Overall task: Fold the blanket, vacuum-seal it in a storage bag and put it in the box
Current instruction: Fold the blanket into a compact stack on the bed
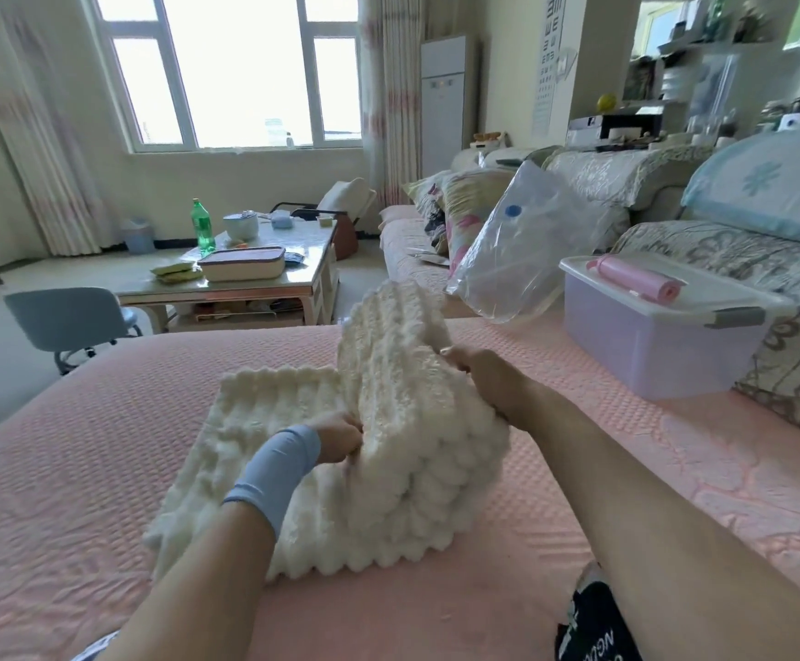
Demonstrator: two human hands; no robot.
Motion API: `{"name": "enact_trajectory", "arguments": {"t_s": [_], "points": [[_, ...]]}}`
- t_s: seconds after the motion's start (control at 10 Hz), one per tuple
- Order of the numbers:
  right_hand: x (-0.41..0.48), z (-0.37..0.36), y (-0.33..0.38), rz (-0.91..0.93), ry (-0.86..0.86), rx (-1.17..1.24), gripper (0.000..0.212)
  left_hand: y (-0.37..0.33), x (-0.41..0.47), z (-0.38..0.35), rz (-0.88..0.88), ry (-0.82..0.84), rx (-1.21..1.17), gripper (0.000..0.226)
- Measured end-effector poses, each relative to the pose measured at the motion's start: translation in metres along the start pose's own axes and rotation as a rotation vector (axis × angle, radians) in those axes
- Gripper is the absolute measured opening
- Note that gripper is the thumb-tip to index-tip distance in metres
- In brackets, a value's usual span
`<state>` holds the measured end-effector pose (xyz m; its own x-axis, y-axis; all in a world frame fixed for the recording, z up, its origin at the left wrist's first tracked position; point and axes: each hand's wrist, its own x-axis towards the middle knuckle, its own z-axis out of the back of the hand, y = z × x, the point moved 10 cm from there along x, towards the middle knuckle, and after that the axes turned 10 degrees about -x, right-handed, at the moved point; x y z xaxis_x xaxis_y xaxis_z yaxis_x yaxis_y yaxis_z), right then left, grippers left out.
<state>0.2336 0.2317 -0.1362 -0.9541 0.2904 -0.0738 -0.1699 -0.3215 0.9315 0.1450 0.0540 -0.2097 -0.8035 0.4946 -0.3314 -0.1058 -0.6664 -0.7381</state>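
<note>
Bumpy white blanket [398,374], half-folded; clear bag [522,250] beside lidded plastic box [650,345]

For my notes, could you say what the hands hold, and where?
The fluffy cream blanket, by its raised flap: left hand at the base, right hand at the right edge.

one blanket [388,446], one storage bag [522,250], one box [650,355], one pink roll [636,277], two hands [338,438] [488,379].

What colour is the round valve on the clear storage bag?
The valve on the storage bag is blue; the head view shows it.
</note>
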Motion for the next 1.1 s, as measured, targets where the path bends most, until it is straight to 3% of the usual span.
{"name": "enact_trajectory", "arguments": {"t_s": [0.1, 0.2, 0.3, 0.4, 0.5, 0.6, 0.7, 0.8, 1.0, 1.1], "points": [[-0.003, -0.056, 0.040, 0.174, 0.134, -0.008, 0.046, 0.003, -0.021, 0.063, 0.009, -0.171, 0.102, 0.033], [-0.005, -0.109, 0.061, 0.273, 0.184, -0.199, 0.050, -0.010, -0.049, 0.133, -0.172, -0.375, -0.156, 0.047], [-0.006, -0.157, 0.073, 0.256, 0.355, 0.065, 0.050, -0.028, -0.080, 0.126, -0.276, -0.210, -0.453, 0.041], [0.005, -0.161, 0.071, 0.236, 0.214, 0.176, 0.042, 0.009, -0.083, 0.110, -0.099, -0.150, -0.873, 0.054], [0.017, -0.138, 0.058, 0.249, -0.136, -0.161, 0.031, 0.058, -0.081, 0.117, 0.192, -0.245, -0.385, 0.073], [0.026, -0.148, 0.030, 0.155, -0.086, -0.448, 0.055, 0.078, -0.075, 0.147, 0.155, -0.341, 0.043, 0.082], [0.025, -0.178, -0.020, -0.157, 0.153, -0.076, 0.096, 0.107, -0.065, 0.143, 0.220, -0.293, 0.013, 0.098], [0.027, -0.199, -0.032, -0.193, 0.230, 0.314, 0.079, 0.106, -0.067, 0.134, 0.171, -0.285, -0.026, 0.108], [0.036, -0.165, -0.025, -0.135, 0.112, 0.403, 0.045, 0.082, -0.056, 0.116, 0.129, -0.267, -0.067, 0.095], [0.034, -0.119, -0.025, -0.113, 0.012, 0.368, 0.053, 0.054, -0.042, 0.089, 0.076, -0.239, -0.087, 0.092]]}}
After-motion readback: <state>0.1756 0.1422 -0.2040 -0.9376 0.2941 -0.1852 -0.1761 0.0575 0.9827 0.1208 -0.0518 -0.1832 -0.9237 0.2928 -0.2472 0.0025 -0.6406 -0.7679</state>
